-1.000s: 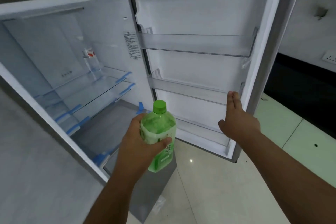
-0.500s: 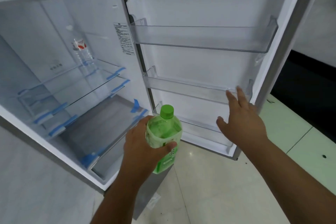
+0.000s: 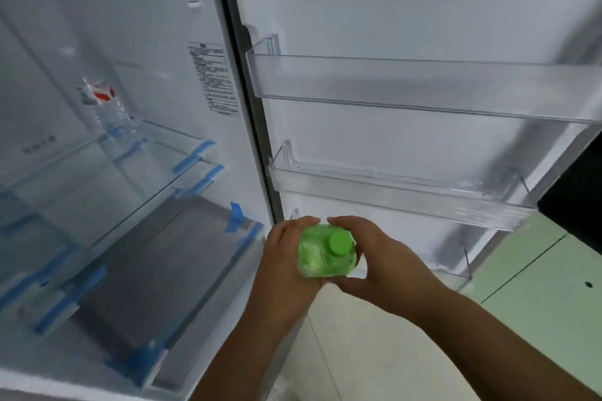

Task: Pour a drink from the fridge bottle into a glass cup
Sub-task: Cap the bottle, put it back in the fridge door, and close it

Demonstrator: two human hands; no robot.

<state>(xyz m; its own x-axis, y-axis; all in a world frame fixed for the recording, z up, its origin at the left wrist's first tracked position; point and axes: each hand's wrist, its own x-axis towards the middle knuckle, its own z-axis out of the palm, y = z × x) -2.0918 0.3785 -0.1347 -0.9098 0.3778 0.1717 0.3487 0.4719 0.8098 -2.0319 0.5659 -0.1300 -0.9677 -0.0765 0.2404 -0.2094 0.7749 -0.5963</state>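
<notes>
Both hands, left hand (image 3: 286,257) and right hand (image 3: 384,257), hold the green bottle (image 3: 321,254) by the open fridge; next comes finding a glass cup.

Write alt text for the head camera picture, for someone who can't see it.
The left hand and right hand hold a green bottle, seen from above with its cap on, before an open fridge. Clear shelves line the door; a clear bottle stands on an inner shelf.
</notes>
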